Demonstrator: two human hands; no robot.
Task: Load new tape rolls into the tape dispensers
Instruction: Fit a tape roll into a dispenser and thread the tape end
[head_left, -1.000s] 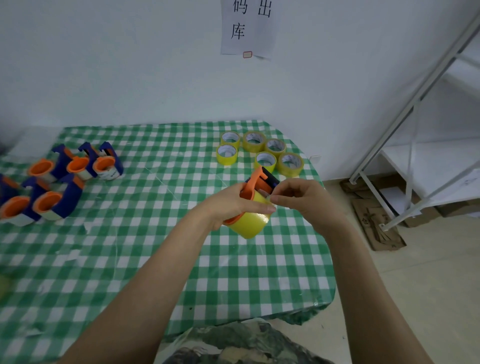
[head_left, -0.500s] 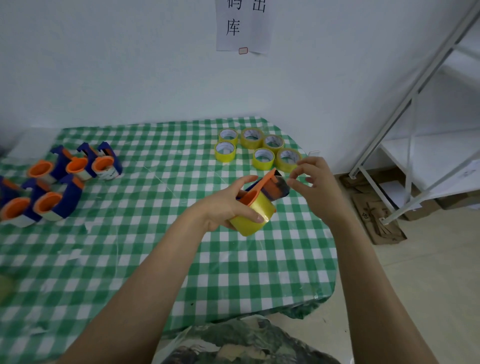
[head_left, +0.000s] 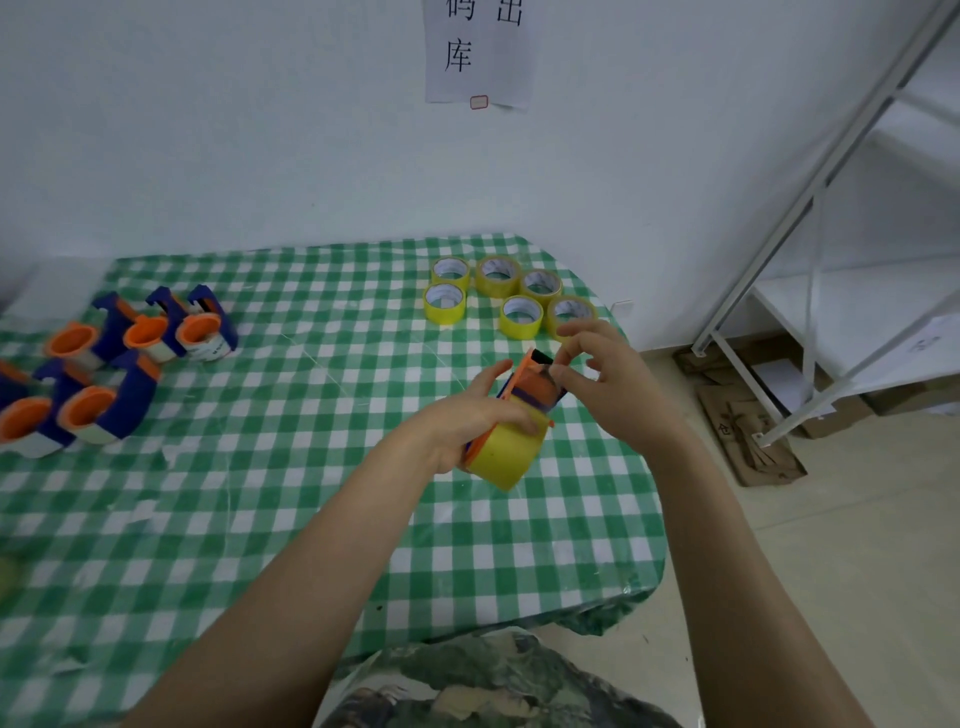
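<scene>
midair, left hand (head_left: 467, 423) around dispenser (head_left: 537, 387)

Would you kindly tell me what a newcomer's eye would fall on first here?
First, the left hand grips an orange-and-blue tape dispenser loaded with a yellow tape roll above the green checked tablecloth, while the right hand pinches at its top. Next come six spare yellow rolls at the far right and empty dispensers clustered on the left.

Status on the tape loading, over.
Left hand grips orange-and-blue plastic tape dispenser, yellow tape roll seated on it. Right hand pinches dispenser's top end. Six spare yellow rolls behind, nothing blocking.
</scene>
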